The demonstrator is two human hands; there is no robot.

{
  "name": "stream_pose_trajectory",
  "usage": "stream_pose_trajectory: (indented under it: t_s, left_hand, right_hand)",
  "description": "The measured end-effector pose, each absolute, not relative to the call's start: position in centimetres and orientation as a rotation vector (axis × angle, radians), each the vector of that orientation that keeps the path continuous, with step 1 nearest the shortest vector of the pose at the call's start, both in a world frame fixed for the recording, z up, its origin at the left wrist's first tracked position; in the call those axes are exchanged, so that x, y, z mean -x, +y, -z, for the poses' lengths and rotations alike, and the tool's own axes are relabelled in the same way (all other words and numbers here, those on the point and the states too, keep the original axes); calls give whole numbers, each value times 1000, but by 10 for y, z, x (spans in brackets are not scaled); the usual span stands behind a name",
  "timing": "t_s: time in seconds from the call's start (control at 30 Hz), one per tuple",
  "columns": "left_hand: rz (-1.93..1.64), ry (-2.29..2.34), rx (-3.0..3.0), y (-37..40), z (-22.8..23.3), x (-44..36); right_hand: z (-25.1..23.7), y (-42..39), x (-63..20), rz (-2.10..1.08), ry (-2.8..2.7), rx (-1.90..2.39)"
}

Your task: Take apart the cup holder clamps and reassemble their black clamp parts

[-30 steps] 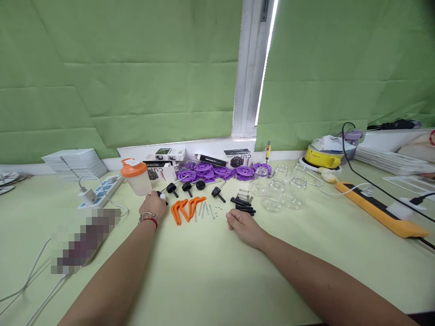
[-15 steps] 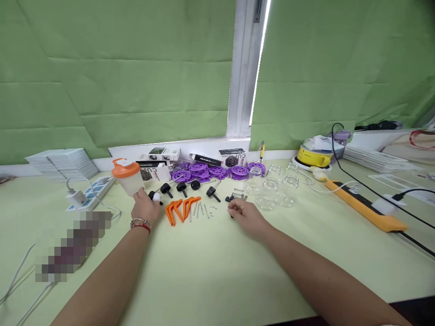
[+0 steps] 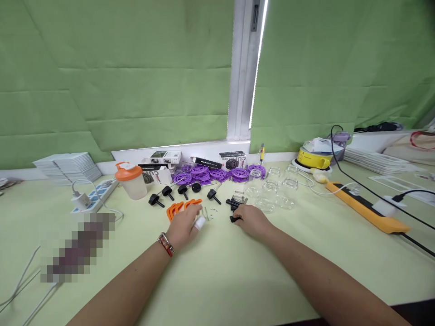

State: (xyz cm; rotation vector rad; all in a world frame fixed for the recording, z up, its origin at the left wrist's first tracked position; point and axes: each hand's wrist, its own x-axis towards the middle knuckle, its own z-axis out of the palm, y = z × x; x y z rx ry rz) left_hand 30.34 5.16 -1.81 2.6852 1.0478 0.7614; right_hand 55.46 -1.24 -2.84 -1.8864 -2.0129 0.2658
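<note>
Reaching in from the lower left of the frame, my left hand [image 3: 185, 225] lies palm down near the centre, wrist banded with a bracelet [image 3: 165, 243], fingers loosely curled and a white wrap on one fingertip; it covers the near ends of the orange levers [image 3: 176, 208] and sits just beside the thin metal pins [image 3: 205, 212], but whether it grips anything I cannot tell. My right forearm enters from the lower right, and my right hand [image 3: 252, 219] rests just right of centre, fingers bent narrow over a small black part [image 3: 234, 219] at its fingertips; contact is evident, a closed grasp is not confirmed. More black pieces [image 3: 231, 203] and small springs [image 3: 239, 195] lie immediately above that hand. A row of black knobs [image 3: 169, 192] stands above my left hand, apart from it. Behind these, toward the upper centre, purple discs [image 3: 217, 174] are heaped against printed boxes [image 3: 163, 158]. Clear glass jars [image 3: 272, 192] cluster right of the springs. An orange-lidded bottle [image 3: 130, 180] stands upright left of the knobs, beside a white power strip [image 3: 97, 194]. A yellow and orange power strip [image 3: 369, 212] runs diagonally at the right. All items rest on the pale green table [image 3: 217, 276].
</note>
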Motion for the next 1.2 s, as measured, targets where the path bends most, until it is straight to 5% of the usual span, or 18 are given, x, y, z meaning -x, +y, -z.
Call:
stream_pose_trajectory:
  t_s: [0.2,0.77,1.2]
  left_hand:
    - [-456,692,-2526,35,28,-316]
    - [-479,639,-2051,30,35,-330]
    - [-393,657,-1996,34,34,-326]
  right_hand:
    - [25,-25,-534,-307,-2216,1689]
    - [39,-27,-500,-968,-1727,1189]
    - [36,2,-562,-16,-1838,1769]
